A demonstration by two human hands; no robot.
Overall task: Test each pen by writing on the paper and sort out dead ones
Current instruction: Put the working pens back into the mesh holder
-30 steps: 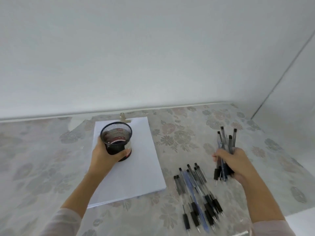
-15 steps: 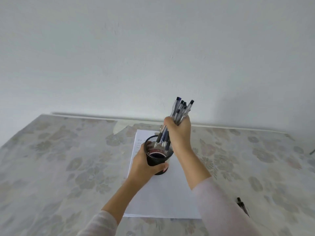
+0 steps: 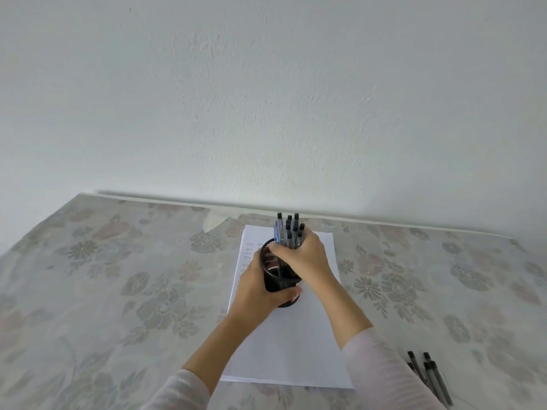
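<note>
Since half a second back, I am seeing the right hand (image 3: 302, 258) sitting lower: the bundle of pens (image 3: 288, 232) that was raised above the rim is now standing down inside the black mesh cup (image 3: 284, 282), and the view is tilting further up the wall (image 3: 266, 99). The right hand is curling round the bundle from above, just over the cup's mouth, with the capped ends poking up past the fingers toward the wall. The left hand (image 3: 257, 294) is wrapping round the cup's near side, thumb lying across the front of the mesh, holding it upright on the paper (image 3: 296, 344). The paper is lying on the flower-patterned bench (image 3: 118, 276), its far end toward the wall, and faint lines of handwriting (image 3: 248, 253) are showing down its left edge beside the cup. I am making out something reddish inside the cup, but I cannot tell what it is. A few more dark pens (image 3: 435, 377) are lying loose on the bench at the lower right, well apart from the cup and partly hidden behind the right sleeve (image 3: 379, 365).
</note>
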